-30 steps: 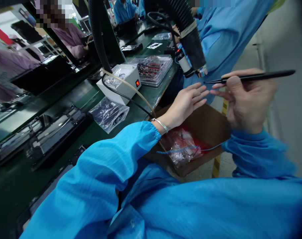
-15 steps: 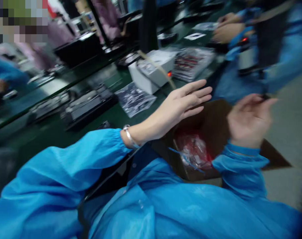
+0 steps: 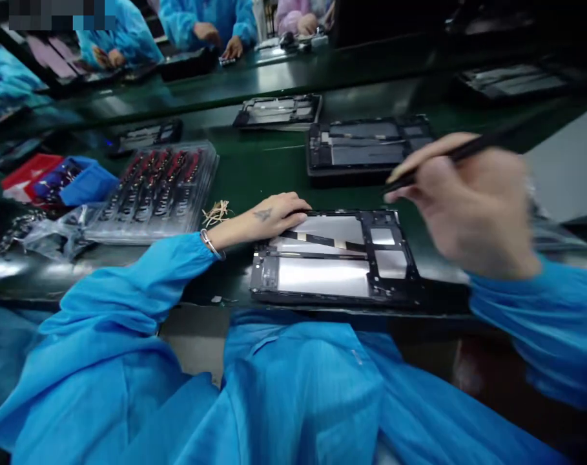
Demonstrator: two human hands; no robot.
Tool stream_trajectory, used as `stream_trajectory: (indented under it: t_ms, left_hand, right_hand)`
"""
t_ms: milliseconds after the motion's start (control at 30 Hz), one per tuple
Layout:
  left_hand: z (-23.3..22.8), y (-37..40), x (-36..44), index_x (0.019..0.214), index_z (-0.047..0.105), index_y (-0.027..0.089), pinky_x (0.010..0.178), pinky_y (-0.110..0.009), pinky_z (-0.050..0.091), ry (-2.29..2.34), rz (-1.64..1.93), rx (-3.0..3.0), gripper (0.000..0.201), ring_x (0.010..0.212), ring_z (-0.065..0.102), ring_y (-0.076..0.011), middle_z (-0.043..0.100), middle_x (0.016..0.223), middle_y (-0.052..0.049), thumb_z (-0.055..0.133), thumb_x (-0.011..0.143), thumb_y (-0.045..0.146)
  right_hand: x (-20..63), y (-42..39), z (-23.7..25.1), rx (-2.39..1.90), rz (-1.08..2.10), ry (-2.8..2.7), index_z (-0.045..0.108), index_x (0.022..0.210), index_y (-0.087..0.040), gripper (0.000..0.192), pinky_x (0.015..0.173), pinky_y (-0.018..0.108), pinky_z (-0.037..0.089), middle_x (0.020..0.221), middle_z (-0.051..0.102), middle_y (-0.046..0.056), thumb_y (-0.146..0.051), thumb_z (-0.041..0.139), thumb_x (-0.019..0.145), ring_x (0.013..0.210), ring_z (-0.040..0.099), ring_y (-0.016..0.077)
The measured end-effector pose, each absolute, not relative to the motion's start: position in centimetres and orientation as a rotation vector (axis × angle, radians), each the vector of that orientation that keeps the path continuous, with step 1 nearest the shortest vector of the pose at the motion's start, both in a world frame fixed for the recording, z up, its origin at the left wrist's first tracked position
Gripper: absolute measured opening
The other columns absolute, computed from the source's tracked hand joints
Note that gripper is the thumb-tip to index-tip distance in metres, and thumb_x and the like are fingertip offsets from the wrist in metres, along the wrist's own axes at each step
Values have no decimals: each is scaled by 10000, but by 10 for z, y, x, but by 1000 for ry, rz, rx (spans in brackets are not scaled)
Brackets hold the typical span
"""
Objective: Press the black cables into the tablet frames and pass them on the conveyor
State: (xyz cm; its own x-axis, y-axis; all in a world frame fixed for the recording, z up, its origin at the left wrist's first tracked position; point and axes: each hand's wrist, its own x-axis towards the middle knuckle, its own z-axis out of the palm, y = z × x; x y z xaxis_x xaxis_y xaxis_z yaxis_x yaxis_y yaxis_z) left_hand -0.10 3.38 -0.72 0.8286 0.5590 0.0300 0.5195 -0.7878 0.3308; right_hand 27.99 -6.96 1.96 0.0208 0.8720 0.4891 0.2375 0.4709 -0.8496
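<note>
An opened tablet (image 3: pixel 322 278) lies at the bench's front edge, its black frame, silvery panels and ribbon cables exposed. My left hand (image 3: pixel 274 216) is at its far left corner, fingers along the far edge and thumb over the face, closed on that edge. Above the tablet's far right corner, my right hand (image 3: pixel 472 200) is blurred and closed around slim black tweezers (image 3: pixel 462 150). Their tips point down to the left, apart from the tablet. Behind it lies a second opened tablet (image 3: pixel 370 145) on a black base.
To the left are a clear plastic tray (image 3: pixel 152 194) of small parts, a blue bin (image 3: pixel 87 181), a red bin (image 3: pixel 29 174) and a crumpled plastic bag (image 3: pixel 61 232). Another opened tablet (image 3: pixel 278 111) lies farther back. Co-workers' hands (image 3: pixel 220 42) are across the bench.
The view has swung from the box beside the bench to the bench itself. My left hand, outstretched in the air before, is now on the tablet. My right hand is now above the bench.
</note>
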Motion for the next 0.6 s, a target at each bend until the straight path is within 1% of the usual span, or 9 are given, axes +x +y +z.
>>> stream_trajectory:
  t_ms: [67,100,167,233,333,433,600]
  left_hand:
    - [-17,23,-1,1366,651,122,987,-331,502,844,273,2694,401,1131,645,-223,674,1232,-130,409,1107,309]
    - [-19,20,0,1380,648,127,977,-338,502,856,282,2695,404,1130,640,-228,669,1226,-127,402,1113,303]
    - [-20,16,0,1397,646,144,954,-348,504,875,277,2697,403,1134,633,-240,662,1223,-117,399,1120,300]
    - [-19,14,-1,1396,651,163,930,-352,505,894,265,2693,397,1128,630,-245,660,1214,-107,400,1124,305]
    - [-18,11,-1,1376,663,182,890,-347,505,934,259,2692,388,1092,631,-241,658,1192,-97,391,1126,298]
    - [-16,7,-1,1376,663,182,867,-345,508,960,238,2684,376,1077,632,-239,650,1185,-93,404,1123,285]
    - [-11,3,2,1371,667,183,859,-354,511,1001,175,2670,373,1055,627,-247,649,1163,-97,403,1122,270]
  right_hand:
    - [256,-38,14,-1010,767,-1589,722,924,-202,293,737,281,613,874,694,30,-490,745,969,765,703,142]
    - [248,-27,10,-1043,795,-1642,726,907,-202,326,738,282,618,850,695,23,-524,769,942,761,710,146]
    - [243,-16,1,-1137,817,-1707,732,900,-213,392,758,311,641,853,709,21,-602,769,914,780,728,169]
    - [245,-17,-2,-1197,828,-1708,735,905,-226,404,775,354,666,874,715,23,-629,770,900,794,739,193]
    - [251,-26,1,-1259,872,-1705,739,920,-240,372,795,390,683,890,706,25,-611,766,910,816,751,213]
    - [252,-30,5,-1300,872,-1749,740,938,-242,346,802,400,677,911,714,33,-587,759,925,840,756,229]
    - [250,-28,4,-1325,773,-1858,742,956,-233,320,741,367,638,926,739,40,-553,732,954,823,752,229]
